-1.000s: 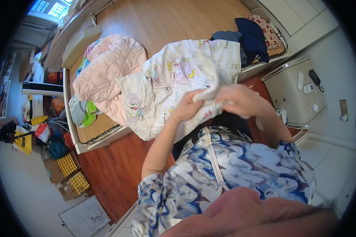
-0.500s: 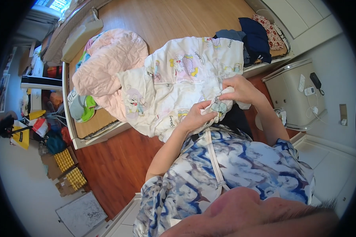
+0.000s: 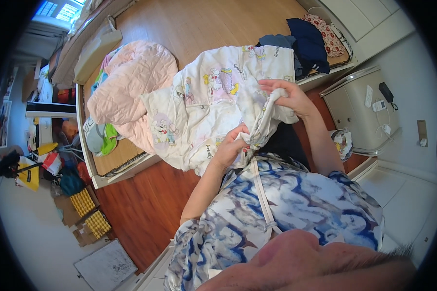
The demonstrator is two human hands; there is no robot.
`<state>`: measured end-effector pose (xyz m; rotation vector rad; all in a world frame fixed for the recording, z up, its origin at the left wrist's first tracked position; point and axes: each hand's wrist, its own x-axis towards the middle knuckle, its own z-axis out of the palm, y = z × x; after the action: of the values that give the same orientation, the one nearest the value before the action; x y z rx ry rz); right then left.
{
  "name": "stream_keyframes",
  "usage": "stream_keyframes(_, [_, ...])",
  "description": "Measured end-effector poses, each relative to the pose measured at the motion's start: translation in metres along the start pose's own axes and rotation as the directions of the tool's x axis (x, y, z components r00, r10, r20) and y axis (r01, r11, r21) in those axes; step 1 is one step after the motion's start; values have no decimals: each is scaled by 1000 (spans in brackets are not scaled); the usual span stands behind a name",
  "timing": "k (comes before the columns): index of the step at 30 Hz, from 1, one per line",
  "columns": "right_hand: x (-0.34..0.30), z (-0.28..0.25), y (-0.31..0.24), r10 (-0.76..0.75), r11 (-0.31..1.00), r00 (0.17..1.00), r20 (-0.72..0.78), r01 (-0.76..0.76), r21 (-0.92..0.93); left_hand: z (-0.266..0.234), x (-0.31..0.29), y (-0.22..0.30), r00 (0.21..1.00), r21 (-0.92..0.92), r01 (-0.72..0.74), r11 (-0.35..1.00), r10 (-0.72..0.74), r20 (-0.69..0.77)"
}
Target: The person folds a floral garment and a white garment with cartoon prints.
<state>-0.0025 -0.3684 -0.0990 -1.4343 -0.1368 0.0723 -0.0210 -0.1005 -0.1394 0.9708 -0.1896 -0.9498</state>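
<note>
A large white cloth (image 3: 194,119) with pastel cartoon prints spreads from the low wooden platform's edge toward my body. Whether it is a garment or a cover, I cannot tell. My left hand (image 3: 229,149) pinches its near edge, thumb against the curled fingers. At the right, my right hand (image 3: 292,99) has a bunched part of the edge between thumb and palm, its fingers stretched out over the cloth. Between both hands the edge is gathered into a twisted fold. A pale pink quilted piece (image 3: 133,80) lies heaped beside the cloth on the left.
The wooden platform (image 3: 208,24) stretches away behind the cloth. Folded dark blue clothes (image 3: 308,43) and a red floral piece (image 3: 327,36) lie at its far right. A beige cabinet (image 3: 349,104) with remotes and a charger stands right. Boxes (image 3: 90,216) and a whiteboard (image 3: 106,264) are lower left.
My right hand has moved slightly up, its fingers now more stretched. My left hand has shifted a little left and down. The edge between them is pulled longer and more bunched.
</note>
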Motion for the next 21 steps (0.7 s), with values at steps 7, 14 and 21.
stream_keyframes(7, [27,28,1,109,985,964,241,-137,103,-8,-9,16,985,87,173,981,-172,-17])
stream_keyframes(14, [38,41,-15,83,961,959,272,-4,-278,26,2,24,978,-78,-164,983,172,114])
stream_keyframes(21, [31,53,-17,21,949,974,227,52,-312,27,9,14,980,117,-2,993,25,-198])
